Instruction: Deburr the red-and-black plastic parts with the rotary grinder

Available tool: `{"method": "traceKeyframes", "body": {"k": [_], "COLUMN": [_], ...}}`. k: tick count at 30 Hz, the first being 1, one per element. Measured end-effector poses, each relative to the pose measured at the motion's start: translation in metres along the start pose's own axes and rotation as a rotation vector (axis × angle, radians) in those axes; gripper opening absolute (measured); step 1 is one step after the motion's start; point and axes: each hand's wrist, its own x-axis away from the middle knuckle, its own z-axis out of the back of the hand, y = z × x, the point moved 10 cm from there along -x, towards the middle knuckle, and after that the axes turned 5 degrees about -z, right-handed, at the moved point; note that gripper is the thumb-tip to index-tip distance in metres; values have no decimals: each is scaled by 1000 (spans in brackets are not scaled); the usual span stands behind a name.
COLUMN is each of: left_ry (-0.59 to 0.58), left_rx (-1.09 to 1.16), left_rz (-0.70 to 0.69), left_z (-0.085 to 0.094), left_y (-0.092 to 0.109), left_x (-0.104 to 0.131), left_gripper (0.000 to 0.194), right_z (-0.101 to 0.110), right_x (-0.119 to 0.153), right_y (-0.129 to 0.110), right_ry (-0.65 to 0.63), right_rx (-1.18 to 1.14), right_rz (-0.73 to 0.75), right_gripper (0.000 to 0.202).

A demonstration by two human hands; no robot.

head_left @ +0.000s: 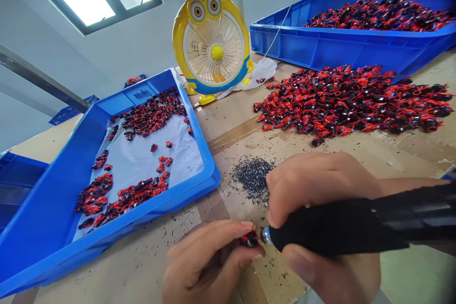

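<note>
My left hand pinches a small red-and-black plastic piece between thumb and fingertips, low in the middle of the view. Much of the piece is hidden by the fingers. My right hand is wrapped round a thick black handheld rotary tool that reaches in from the right edge. The tool's shiny metal nose points left at the piece, very close to it; whether its thin tip touches cannot be made out. Black shavings lie in a heap just beyond the hands.
A large pile of similar red-and-black pieces lies on the cardboard-covered table. A blue tray at left holds more on a white sheet. Another filled blue bin stands back right. A yellow cartoon-faced fan stands at the back.
</note>
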Motion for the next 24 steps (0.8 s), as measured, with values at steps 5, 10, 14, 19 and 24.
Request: {"method": "traceKeyframes", "body": {"k": [5, 10, 14, 19, 24], "left_ry": [21, 48, 40, 32, 43], "left_rx": [-7, -1, -5, -97, -129], "left_rz": [64, 110, 117, 132, 129], "left_z": [1, 2, 2, 8, 10], "left_y": [-4, -7, -8, -8, -9], "left_x": [1, 2, 2, 2, 1], "left_gripper": [9, 8, 8, 6, 7], "right_z": [-6, 1, -7, 2, -4], "right_x": [0, -2, -3, 1, -3], "right_y": [-3, -6, -6, -7, -4], "right_ry": [-17, 151, 54, 177, 87], "right_rx": [-12, -73, -68, -93, -62], "right_rz": [47, 44, 42, 92, 69], "right_gripper": [12, 19, 13, 16, 8]}}
